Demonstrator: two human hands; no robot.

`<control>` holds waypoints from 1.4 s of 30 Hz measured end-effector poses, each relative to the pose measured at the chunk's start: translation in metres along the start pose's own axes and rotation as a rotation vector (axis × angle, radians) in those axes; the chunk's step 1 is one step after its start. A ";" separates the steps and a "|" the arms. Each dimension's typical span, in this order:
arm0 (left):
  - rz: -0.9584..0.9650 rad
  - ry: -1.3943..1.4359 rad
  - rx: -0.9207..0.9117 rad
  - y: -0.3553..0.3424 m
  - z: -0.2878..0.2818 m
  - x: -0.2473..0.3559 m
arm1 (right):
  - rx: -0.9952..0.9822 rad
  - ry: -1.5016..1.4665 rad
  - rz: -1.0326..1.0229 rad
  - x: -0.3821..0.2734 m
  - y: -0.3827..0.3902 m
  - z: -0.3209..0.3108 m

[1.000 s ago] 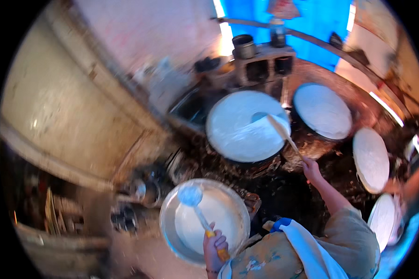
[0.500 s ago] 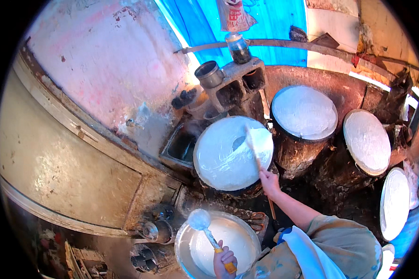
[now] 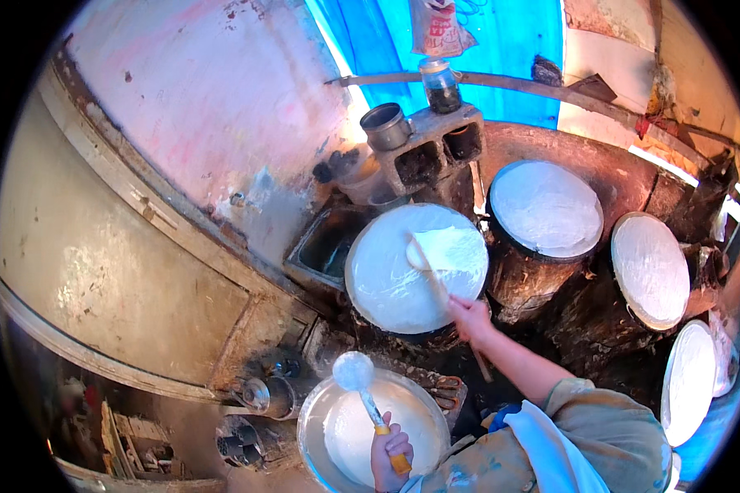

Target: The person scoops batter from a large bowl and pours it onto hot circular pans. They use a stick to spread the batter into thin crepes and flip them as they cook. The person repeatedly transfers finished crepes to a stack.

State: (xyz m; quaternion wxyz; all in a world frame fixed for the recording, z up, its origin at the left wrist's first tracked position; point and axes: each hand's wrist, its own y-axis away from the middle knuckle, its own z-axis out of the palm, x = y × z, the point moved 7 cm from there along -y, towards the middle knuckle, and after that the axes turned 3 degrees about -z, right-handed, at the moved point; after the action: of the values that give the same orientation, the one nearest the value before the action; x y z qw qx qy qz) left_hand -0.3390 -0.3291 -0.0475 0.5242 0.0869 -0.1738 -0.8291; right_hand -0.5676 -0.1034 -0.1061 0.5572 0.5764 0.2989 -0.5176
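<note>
1 printed pale bag (image 3: 437,25) hangs against the blue tarp (image 3: 510,49).

White batter coats the ladle (image 3: 354,371) above the left hand's (image 3: 389,453) fingers, its handle yellow and pale blue. Beyond the right hand's (image 3: 471,316) fingers, a white sheet (image 3: 415,267); blue tarp (image 3: 501,49) behind.

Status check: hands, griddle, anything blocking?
Right hand grips stick, lifting white sheet on round griddle. Left hand grips ladle over batter basin. Nothing in the way.
</note>
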 end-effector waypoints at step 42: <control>0.235 -0.419 0.550 -0.192 0.014 -0.044 | -0.527 -0.068 0.323 0.061 -0.022 -0.024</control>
State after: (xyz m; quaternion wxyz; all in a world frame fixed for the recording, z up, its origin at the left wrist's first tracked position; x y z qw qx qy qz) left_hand -0.4859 -0.2117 -0.1094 0.5262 0.0323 -0.5026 -0.6852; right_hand -0.5646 -0.0907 -0.1743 0.7722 0.4345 0.3086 -0.3460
